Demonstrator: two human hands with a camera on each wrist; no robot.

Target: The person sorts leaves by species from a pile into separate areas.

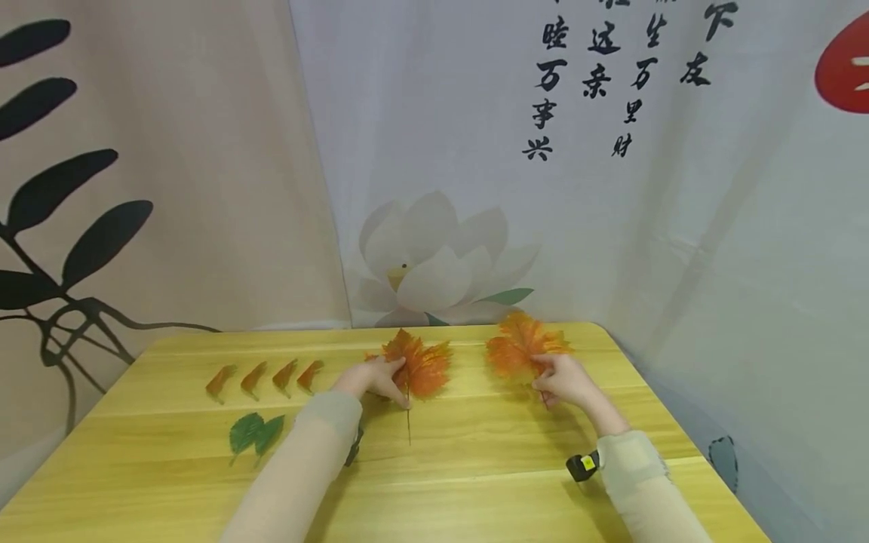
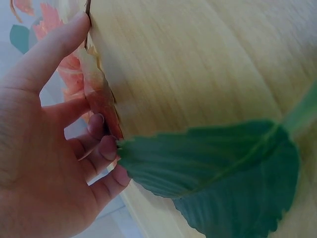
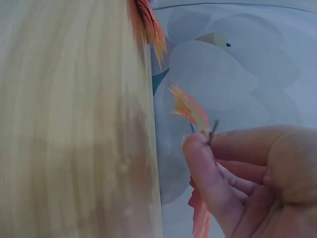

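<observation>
An orange maple leaf [image 1: 429, 369] lies on the table toward its back edge, its thin stem pointing to the front. My left hand [image 1: 376, 378] rests on its left side; the left wrist view shows the thumb stretched along the stem and the other fingers spread at the leaf's [image 2: 101, 99] edge. Farther right, my right hand [image 1: 569, 379] pinches a second orange maple leaf [image 1: 519, 343] by its stem between thumb and forefinger. In the right wrist view the stem tip [image 3: 213, 130] pokes out above those fingertips, and the hand hides part of the leaf.
Several small brown-orange leaves [image 1: 220, 383] lie in a row on the table's left. Two overlapping green leaves [image 1: 246, 432] lie in front of them, close to my left forearm. A printed curtain [image 1: 434, 151] hangs right behind the wooden table [image 1: 462, 498].
</observation>
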